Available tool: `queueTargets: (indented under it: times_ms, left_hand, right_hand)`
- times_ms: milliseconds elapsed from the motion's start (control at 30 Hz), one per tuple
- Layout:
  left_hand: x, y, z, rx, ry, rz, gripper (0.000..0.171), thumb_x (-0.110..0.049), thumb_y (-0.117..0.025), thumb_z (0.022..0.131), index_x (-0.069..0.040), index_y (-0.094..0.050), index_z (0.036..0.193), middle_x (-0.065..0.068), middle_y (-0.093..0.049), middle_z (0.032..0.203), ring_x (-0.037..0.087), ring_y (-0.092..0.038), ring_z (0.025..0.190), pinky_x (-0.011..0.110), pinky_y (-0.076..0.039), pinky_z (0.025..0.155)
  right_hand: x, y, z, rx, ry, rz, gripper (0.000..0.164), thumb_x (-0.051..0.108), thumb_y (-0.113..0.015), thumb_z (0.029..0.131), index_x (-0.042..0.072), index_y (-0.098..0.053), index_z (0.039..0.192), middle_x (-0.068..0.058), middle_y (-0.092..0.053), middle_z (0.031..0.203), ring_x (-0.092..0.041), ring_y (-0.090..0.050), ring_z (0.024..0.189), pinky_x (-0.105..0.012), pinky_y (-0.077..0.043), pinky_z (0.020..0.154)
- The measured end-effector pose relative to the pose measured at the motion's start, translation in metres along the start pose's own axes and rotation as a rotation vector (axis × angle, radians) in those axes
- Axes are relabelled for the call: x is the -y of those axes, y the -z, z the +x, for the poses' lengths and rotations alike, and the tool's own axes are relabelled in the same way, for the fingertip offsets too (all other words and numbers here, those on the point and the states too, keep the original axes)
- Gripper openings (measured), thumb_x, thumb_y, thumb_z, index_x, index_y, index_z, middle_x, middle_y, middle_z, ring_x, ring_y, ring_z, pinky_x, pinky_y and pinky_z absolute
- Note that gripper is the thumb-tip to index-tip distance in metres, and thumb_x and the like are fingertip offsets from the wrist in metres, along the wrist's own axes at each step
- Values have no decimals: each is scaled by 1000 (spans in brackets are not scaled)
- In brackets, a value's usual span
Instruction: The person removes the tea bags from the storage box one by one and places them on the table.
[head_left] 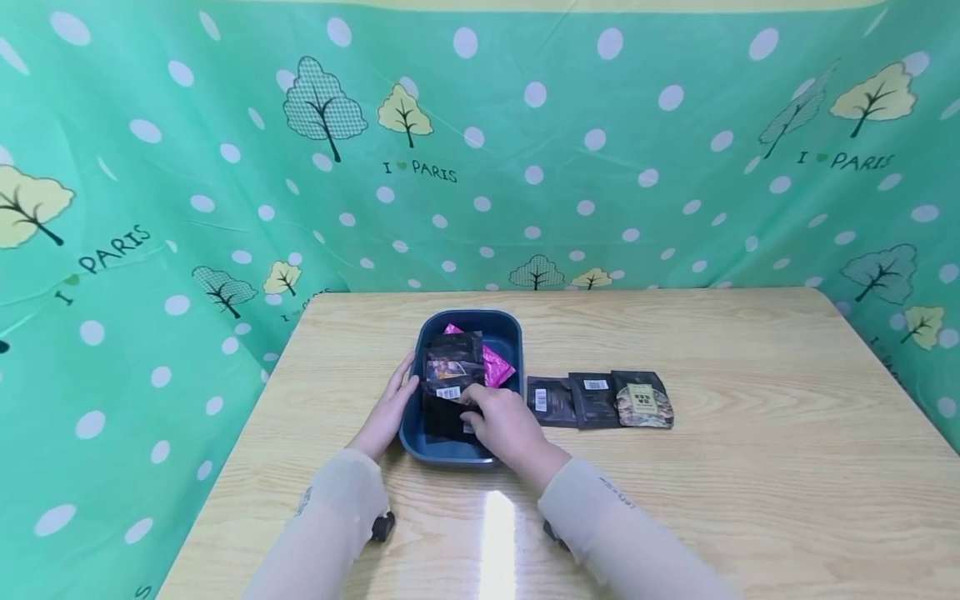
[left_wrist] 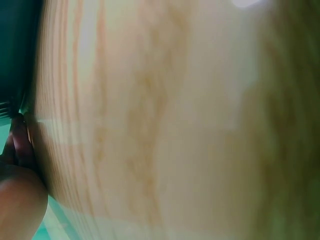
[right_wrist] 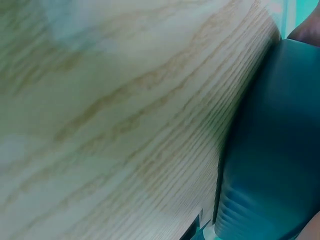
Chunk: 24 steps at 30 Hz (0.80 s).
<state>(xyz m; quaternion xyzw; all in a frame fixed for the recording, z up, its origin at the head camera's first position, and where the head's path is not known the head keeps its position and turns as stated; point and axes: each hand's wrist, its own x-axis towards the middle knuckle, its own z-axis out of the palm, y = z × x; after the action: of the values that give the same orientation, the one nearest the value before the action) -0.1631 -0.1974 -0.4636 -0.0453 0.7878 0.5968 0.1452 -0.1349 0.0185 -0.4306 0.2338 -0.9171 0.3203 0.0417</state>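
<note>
A dark blue plastic bin [head_left: 450,459] stands on the table, holding several black packets [head_left: 454,369] and bright pink packets [head_left: 497,367]. My left hand [head_left: 386,414] rests along the bin's left side, fingers straight at the rim. In the left wrist view, part of that hand [left_wrist: 21,192] shows beside the bin's dark wall [left_wrist: 17,50]. Reaching over the near right rim, my right hand [head_left: 506,425] pinches a black packet [head_left: 444,419] inside the bin between thumb and fingers; its fingers hide part of it. The bin's outer wall [right_wrist: 280,135] fills the right side of the right wrist view.
Right of the bin, two black packets with white barcode labels [head_left: 551,402] and a packet with a pale printed label [head_left: 643,402] lie in a row, edges overlapping. The wooden table [head_left: 765,433] meets a green patterned curtain [head_left: 600,192] behind and at the sides.
</note>
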Motion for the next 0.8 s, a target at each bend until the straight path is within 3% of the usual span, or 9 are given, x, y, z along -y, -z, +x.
queueTargets:
  times_ms: [133, 300, 433, 600, 700, 800]
  left_hand:
    - [-1, -1, -1, 7, -2, -21, 55, -44, -35, 107, -37, -17, 158, -2, -5, 168, 29, 0, 155, 55, -4, 124]
    - [-1, -2, -3, 10, -9, -36, 54, -45, -35, 107, -39, -17, 158, -2, -5, 168, 30, -2, 155, 55, -4, 124]
    - [0, 0, -3, 8, -15, -37, 54, -45, -36, 107, -38, -18, 158, -2, -6, 168, 29, 0, 155, 55, -3, 124]
    - [-1, 0, -3, 6, -6, -36, 55, -44, -35, 107, -38, -17, 158, -1, -5, 168, 31, -3, 155, 55, -4, 124]
    - [-1, 0, -3, 6, 0, -34, 55, -45, -35, 107, -39, -17, 158, -1, -5, 168, 33, -5, 154, 55, -5, 124]
    - [-3, 0, -4, 8, 10, -39, 55, -46, -35, 106, -40, -16, 157, 0, -6, 168, 33, -6, 154, 56, -5, 123]
  right_hand:
    - [-1, 3, 0, -43, -28, 117, 8, 12, -73, 90, 11, -70, 97, -3, -76, 95, -14, -70, 85, -32, -59, 81]
    - [-3, 9, -1, -118, -140, 284, 6, 12, -75, 88, 12, -69, 90, -3, -74, 89, -9, -62, 74, -23, -54, 67]
    - [-6, 15, -1, -200, -226, 421, 9, 10, -76, 86, 8, -68, 89, -7, -73, 85, -14, -63, 71, -20, -51, 62]
    - [-10, 21, -3, -239, -346, 583, 10, 6, -74, 87, 3, -67, 94, -13, -72, 90, -22, -69, 70, -29, -59, 65]
    - [-12, 25, -3, -264, -408, 669, 13, 3, -73, 87, 0, -66, 97, -16, -73, 94, -18, -69, 69, -37, -61, 68]
    - [-13, 29, -4, -304, -459, 759, 15, 1, -73, 87, -4, -64, 98, -21, -73, 95, -15, -69, 64, -37, -61, 67]
